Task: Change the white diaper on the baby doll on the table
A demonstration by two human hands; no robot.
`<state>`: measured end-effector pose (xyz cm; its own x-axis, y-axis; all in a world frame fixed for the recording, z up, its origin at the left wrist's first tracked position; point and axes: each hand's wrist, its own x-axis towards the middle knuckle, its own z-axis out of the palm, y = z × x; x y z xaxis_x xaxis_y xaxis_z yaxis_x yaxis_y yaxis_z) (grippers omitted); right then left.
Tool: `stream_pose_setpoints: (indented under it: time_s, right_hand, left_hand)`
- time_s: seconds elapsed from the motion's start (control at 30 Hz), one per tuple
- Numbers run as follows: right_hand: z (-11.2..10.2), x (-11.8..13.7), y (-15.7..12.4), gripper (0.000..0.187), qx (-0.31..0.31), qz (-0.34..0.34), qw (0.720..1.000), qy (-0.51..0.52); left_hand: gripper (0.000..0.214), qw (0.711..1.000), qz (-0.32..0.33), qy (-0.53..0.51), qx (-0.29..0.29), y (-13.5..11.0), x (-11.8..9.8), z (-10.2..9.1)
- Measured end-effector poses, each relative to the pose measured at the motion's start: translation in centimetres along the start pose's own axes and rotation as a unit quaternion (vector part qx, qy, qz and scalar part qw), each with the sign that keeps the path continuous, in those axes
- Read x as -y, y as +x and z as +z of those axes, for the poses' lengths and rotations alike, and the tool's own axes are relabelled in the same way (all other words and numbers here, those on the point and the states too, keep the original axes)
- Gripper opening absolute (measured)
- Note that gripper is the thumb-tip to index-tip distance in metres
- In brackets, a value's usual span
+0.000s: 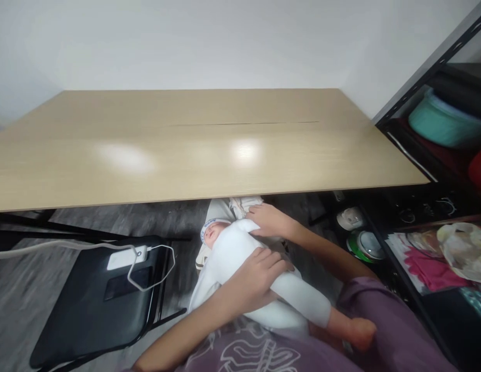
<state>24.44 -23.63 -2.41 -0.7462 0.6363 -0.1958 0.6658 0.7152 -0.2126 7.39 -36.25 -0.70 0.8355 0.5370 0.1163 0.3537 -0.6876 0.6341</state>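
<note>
White wall (205,41) backs a pale counter (205,155); below its near edge lies the doll (233,253). Left hand (260,271) drapes over its hip, fingers slightly parted; right hand (269,219) curls at its shoulder, fingers' grip unclear.

The left grip (259,274) is hiding part of the doll (233,250) beneath it; far left, the picture's edge is cropping the worktop (209,155), and far right, a red object (480,169).

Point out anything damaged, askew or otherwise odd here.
A thin dark line breaks the otherwise plain tabletop, toward its far side; it could be a crack, scratch or seam, I can't tell. Over the chair, a white cable trails in an untidy loop.
</note>
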Motion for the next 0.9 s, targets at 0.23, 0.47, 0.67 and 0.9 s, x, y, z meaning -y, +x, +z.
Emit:
stream_pose_setpoints:
  time_s: [0.23, 0.47, 0.67, 0.9]
  right_hand:
    - [-4.0, 4.7, 1.7, 0.038, -0.079, -0.132, 0.983, -0.099]
    - [-6.8, 5.9, -5.1, 0.047, -0.314, -0.170, 0.933, -0.038]
    - [-7.0, 5.3, -11.4, 0.049, -0.445, -0.039, 0.894, 0.041]
    - [-4.6, -1.4, -10.9, 0.018, -0.402, 0.183, 0.896, -0.045]
  left_hand:
    - [0.044, 0.929, -0.084, 0.051, -0.357, -9.8, 1.7, 2.4]
    - [0.066, 0.848, -0.274, 0.003, -0.455, -17.9, 6.3, 6.8]
    - [0.076, 0.883, -0.279, 0.025, -0.377, -15.4, 9.2, 2.4]
    - [0.058, 0.932, -0.263, 0.105, -0.226, -8.5, 11.2, -7.8]
